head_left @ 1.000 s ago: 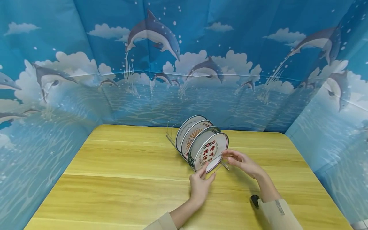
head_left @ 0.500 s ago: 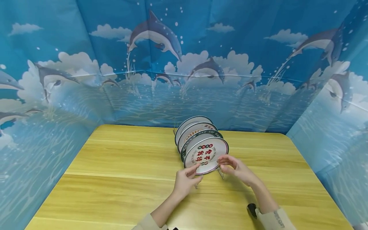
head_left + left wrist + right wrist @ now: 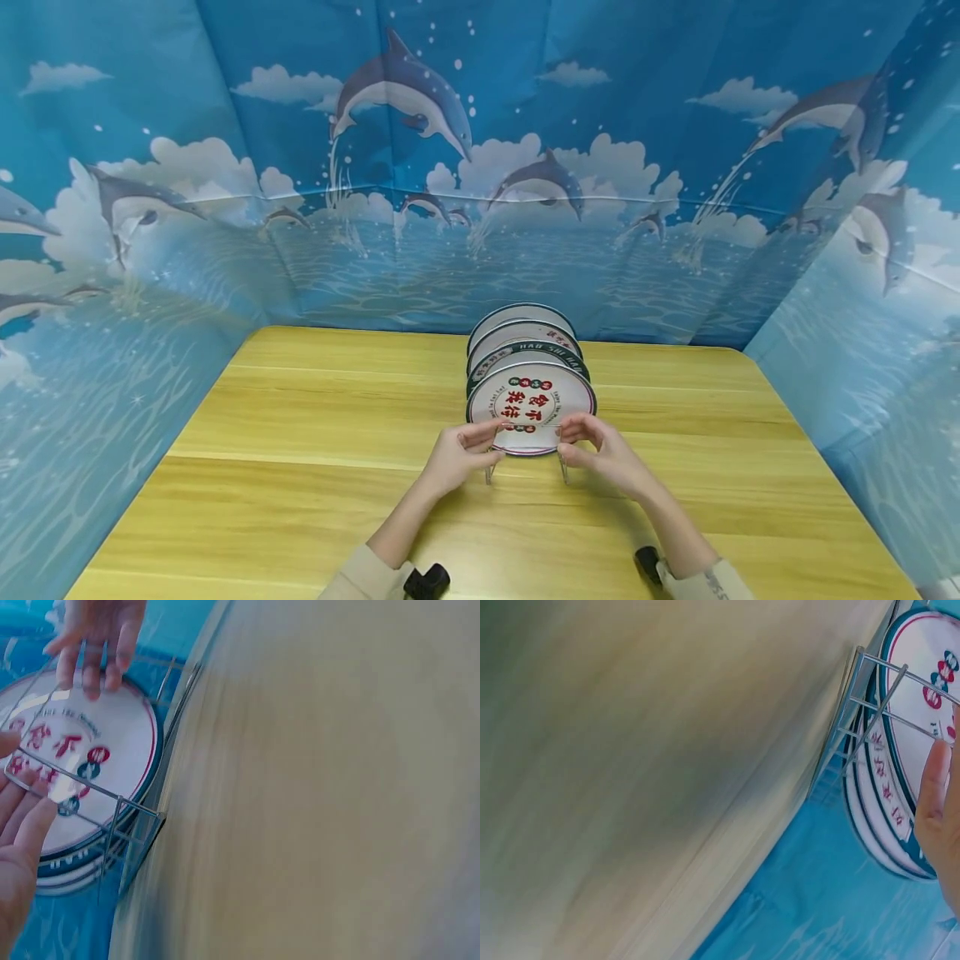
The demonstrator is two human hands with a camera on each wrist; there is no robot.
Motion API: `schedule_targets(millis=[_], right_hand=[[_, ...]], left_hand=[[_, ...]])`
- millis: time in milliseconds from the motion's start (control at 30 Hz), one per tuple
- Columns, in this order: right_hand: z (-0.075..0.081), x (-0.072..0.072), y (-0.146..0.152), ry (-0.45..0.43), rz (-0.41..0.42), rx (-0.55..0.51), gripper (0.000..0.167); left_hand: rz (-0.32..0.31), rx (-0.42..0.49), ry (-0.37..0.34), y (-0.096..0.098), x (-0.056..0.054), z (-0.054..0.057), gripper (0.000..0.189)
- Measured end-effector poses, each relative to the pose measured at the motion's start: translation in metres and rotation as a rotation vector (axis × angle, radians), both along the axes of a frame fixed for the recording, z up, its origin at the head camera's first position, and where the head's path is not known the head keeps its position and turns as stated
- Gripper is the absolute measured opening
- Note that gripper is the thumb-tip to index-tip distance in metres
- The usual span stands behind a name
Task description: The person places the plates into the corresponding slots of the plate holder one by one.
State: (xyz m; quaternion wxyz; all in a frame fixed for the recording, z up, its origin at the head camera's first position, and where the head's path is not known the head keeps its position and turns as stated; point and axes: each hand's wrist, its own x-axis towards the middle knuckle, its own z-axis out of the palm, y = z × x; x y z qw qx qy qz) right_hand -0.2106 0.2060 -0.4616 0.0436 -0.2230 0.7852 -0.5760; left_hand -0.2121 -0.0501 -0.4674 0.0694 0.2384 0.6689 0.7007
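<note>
A wire dish rack (image 3: 120,801) holds several white plates, standing one behind another in the head view. The front plate (image 3: 525,398) has red lettering and a dark rim; behind it is one with a wide green band (image 3: 551,348). At the rack's near left corner, my left hand (image 3: 459,454) grips the front wire, fingers behind and thumb in front. My right hand (image 3: 603,452) holds the wire at the near right corner the same way. In the right wrist view only part of the right hand (image 3: 945,817) shows, beside the wires.
The rack stands on a yellow wood-grain table (image 3: 300,467), near its far edge. A blue curtain (image 3: 315,275) with dolphins hangs behind and along both sides. Black wrist cameras (image 3: 427,581) sit by the sleeves.
The rack and its plates have turned from slanting to facing straight toward me. My left hand has moved left with the rack's near end; the right hand has shifted slightly left and nearer.
</note>
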Motion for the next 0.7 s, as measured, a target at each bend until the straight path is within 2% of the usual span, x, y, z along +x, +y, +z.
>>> schedule_targets(millis=[233,400,533,700], right_hand=[[-0.0014,-0.0010,-0.0073,0.036,-0.067,-0.008,0.034],[0.0003,-0.0008,-0.0043,0.012,-0.093,0.003,0.034],[0.0014,-0.0008,-0.0018,-0.011,-0.096,0.014,0.035],[0.0017,-0.0019,-0.0007,-0.002,-0.096,0.050,0.038]], left_hand=[[-0.007,-0.026,-0.066,-0.0044,-0.0086,0.0027,0.047],[-0.032,-0.008,-0.064,-0.0021,-0.0090,0.0040,0.048],[-0.025,-0.008,-0.062,-0.0008,-0.0095,0.0035,0.047],[-0.026,-0.049,-0.056,-0.0028,-0.0081,0.0073,0.048]])
